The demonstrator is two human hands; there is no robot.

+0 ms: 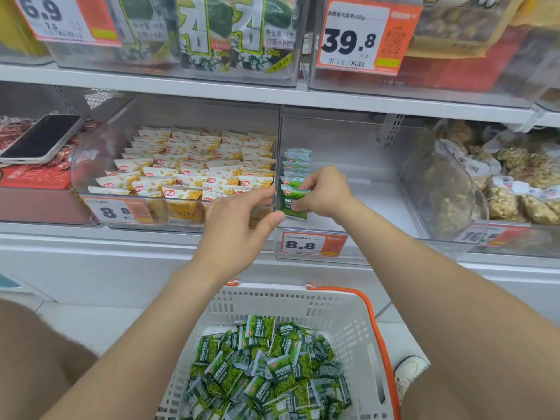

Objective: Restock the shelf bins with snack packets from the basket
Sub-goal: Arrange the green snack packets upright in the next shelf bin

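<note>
A white basket (348, 322) with an orange handle sits low in front of me, holding several green snack packets (266, 374). On the middle shelf a clear bin (363, 183) holds a short upright row of green packets (296, 165) along its left wall. My right hand (325, 192) pinches the front green packet (292, 201) of that row. My left hand (239, 222) reaches to the bin's left front corner, thumb touching the same packet's lower edge, fingers curled at the bin wall.
The bin to the left (181, 174) is packed with yellow-and-white packets. A phone (42, 139) lies on red boxes at far left. A bin of brown snacks (500, 183) stands at right. Price tags hang on the bin fronts, and seaweed packs fill the shelf above.
</note>
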